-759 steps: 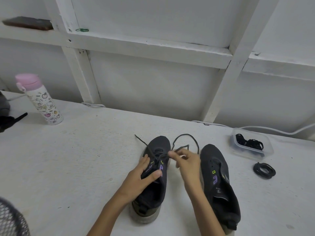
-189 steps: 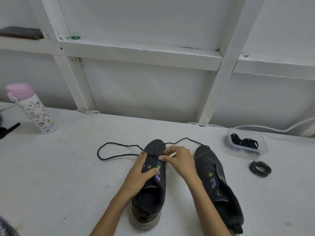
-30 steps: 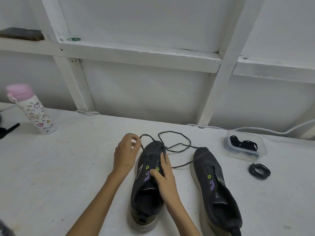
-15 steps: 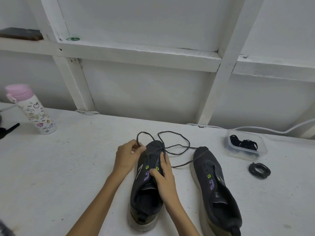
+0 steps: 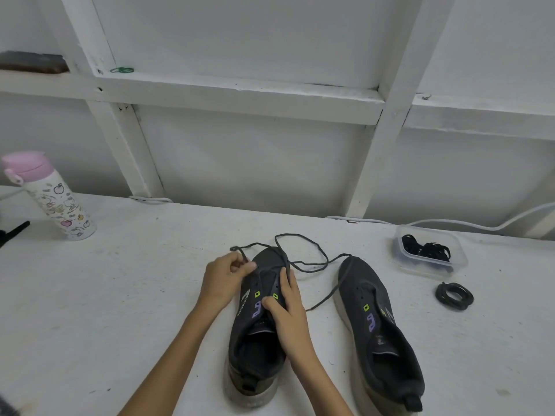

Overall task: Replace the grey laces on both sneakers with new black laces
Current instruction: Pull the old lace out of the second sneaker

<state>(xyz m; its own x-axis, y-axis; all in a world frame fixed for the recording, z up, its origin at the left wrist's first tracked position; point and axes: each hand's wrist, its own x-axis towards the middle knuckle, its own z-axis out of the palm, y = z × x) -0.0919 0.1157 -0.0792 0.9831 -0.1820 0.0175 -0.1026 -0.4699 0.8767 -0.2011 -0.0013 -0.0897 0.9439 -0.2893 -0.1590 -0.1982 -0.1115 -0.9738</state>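
Two dark grey sneakers stand side by side on the white table, toes pointing away. My left hand point(image 5: 223, 280) pinches the grey lace point(image 5: 312, 253) at the left edge of the left sneaker point(image 5: 255, 343), near its toe. My right hand point(image 5: 288, 307) lies on that sneaker's tongue and right eyelet row, fingers fairly straight, thumb on the tongue. The lace loops beyond the toe and trails across to the right sneaker point(image 5: 381, 331), which shows bare eyelets. A coiled black lace point(image 5: 454, 296) lies at the right.
A clear plastic tub point(image 5: 432, 267) with black laces inside sits at the back right. A pink-capped bottle point(image 5: 51, 196) stands at the far left. A white cable point(image 5: 480, 225) runs along the wall's foot. White beams rise behind the table.
My left hand has come in from beside the toe to the sneaker's left edge, pulling the lace end with it. The right hand stays on the tongue.
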